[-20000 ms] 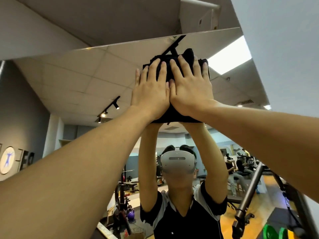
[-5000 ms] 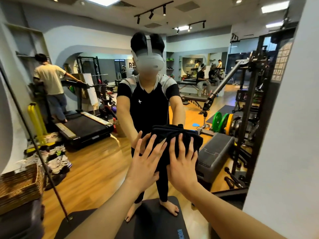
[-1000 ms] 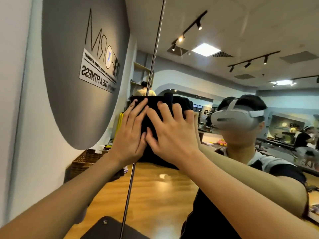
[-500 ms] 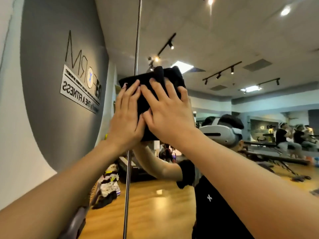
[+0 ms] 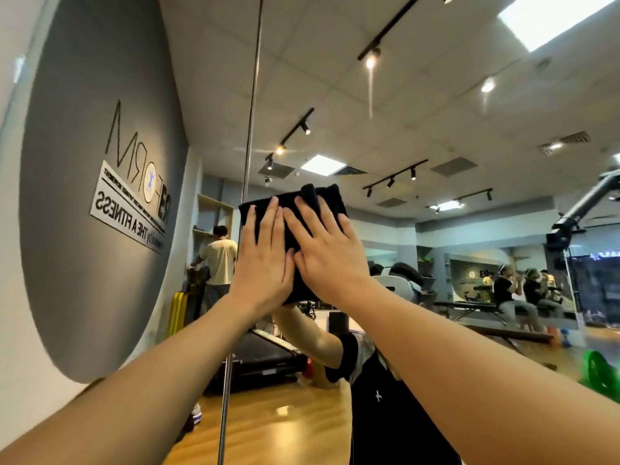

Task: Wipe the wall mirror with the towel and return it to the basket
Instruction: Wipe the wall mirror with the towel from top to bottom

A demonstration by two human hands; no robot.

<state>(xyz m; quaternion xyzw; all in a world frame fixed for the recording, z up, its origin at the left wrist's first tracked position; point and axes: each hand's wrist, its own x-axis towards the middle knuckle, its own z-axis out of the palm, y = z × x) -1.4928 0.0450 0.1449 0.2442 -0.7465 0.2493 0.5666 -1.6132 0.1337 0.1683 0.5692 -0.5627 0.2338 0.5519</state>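
Note:
A folded black towel [image 5: 313, 201] lies flat against the wall mirror [image 5: 419, 135], just right of the mirror's vertical seam [image 5: 250, 135]. My left hand [image 5: 263, 263] and my right hand [image 5: 327, 253] press on it side by side, palms flat and fingers spread upward. Most of the towel is hidden under the hands; its top edge sticks out above the fingertips. The basket is out of sight. In the glass, my reflection raises both arms to the same spot.
Left of the seam, another mirror panel reflects a grey wall with reversed lettering [image 5: 131, 182]. Reflections show a person in a pale shirt [image 5: 218, 260], a treadmill [image 5: 261, 359], a wooden floor [image 5: 285, 421] and seated people at the right [image 5: 523, 293].
Both hands have slid the towel to the right across the seam and slightly down the mirror. The view has swung right, showing more of the reflected room.

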